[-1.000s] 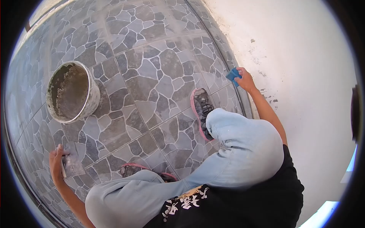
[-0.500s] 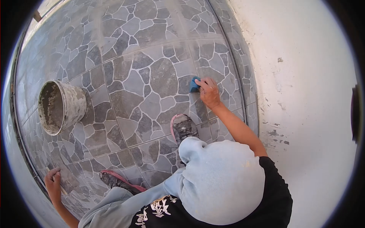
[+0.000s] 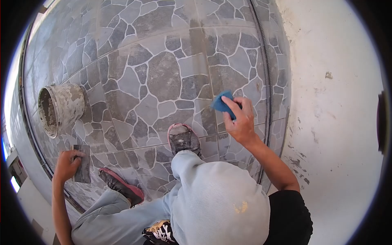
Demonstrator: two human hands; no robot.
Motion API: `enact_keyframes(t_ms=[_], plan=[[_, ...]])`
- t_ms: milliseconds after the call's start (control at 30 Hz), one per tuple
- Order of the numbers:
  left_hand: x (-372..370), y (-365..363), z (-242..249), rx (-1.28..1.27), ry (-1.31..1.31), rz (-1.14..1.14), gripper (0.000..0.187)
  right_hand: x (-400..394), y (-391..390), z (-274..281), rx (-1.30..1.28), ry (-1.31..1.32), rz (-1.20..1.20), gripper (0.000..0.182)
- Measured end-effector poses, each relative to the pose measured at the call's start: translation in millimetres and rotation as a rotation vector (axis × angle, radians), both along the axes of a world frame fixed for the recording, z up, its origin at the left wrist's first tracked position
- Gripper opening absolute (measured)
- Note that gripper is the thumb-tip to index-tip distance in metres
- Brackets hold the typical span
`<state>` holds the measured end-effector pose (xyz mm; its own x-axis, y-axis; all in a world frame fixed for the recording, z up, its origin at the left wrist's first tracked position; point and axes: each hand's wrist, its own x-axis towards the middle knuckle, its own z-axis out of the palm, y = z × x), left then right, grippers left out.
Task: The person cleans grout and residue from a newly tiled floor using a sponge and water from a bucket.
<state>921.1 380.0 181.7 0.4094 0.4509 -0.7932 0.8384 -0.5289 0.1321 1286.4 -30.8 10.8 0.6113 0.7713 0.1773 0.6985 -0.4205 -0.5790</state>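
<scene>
My right hand [image 3: 241, 122] pinches a blue sponge [image 3: 223, 103] over the stone-patterned floor tiles [image 3: 163, 75]. The sponge is by a tile joint, along which a darker damp-looking strip [image 3: 199, 53] runs away from me. Off to the left, my left hand [image 3: 66, 165] grips a flat grey rectangular trowel [image 3: 83, 165], its blade tilted up above the floor. Most of the trowel's handle is hidden by the fingers.
A mortar-caked bucket [image 3: 71, 104] stands at the left. A dark ribbed hose or cable [image 3: 267, 81] runs along the floor near the white wall [image 3: 330, 122]. My two shoes [image 3: 183, 139] are on the tiles.
The damp strip now reaches much farther up the joint. My right hand has drawn back toward me with the sponge; my left hand has raised the trowel and turned its blade.
</scene>
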Motion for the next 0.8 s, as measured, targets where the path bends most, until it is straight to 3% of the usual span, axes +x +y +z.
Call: enact_keyframes(t_ms=[67,100,167,300,333,433,500,567,700,800], plan=[[-24,7,-8,0.057,0.008,-0.095,0.024,-54,-66,-15,-0.126,0.142,0.032,0.052],[-27,4,-6,0.119,0.015,-0.185,0.025,-62,-68,-12,-0.18,0.168,0.055,0.051],[-28,-1,-8,0.119,0.001,-0.157,0.025,-39,-49,-36,-0.159,0.113,0.07,0.048],[-17,-2,-6,0.195,-0.095,-0.215,0.027,74,100,-75,0.098,-0.142,0.113,0.041],[-9,5,-4,0.104,-0.048,-0.116,0.028,109,146,-86,0.147,-0.216,0.096,0.036],[-16,30,11,0.028,0.105,-0.113,0.029,191,247,-107,0.081,-0.39,-0.04,0.034],[-43,57,21,0.023,0.173,-0.094,0.03,199,267,-104,0.033,-0.451,-0.071,0.038],[-84,95,25,0.105,0.345,0.037,0.028,185,252,-98,0.185,-0.521,-0.099,0.042],[-258,199,2,0.334,-0.001,0.258,0.028,90,132,-77,0.074,-0.214,-0.042,0.038],[-345,250,5,0.374,-0.052,0.326,0.028,-8,17,-47,-0.084,0.034,-0.07,0.036]])
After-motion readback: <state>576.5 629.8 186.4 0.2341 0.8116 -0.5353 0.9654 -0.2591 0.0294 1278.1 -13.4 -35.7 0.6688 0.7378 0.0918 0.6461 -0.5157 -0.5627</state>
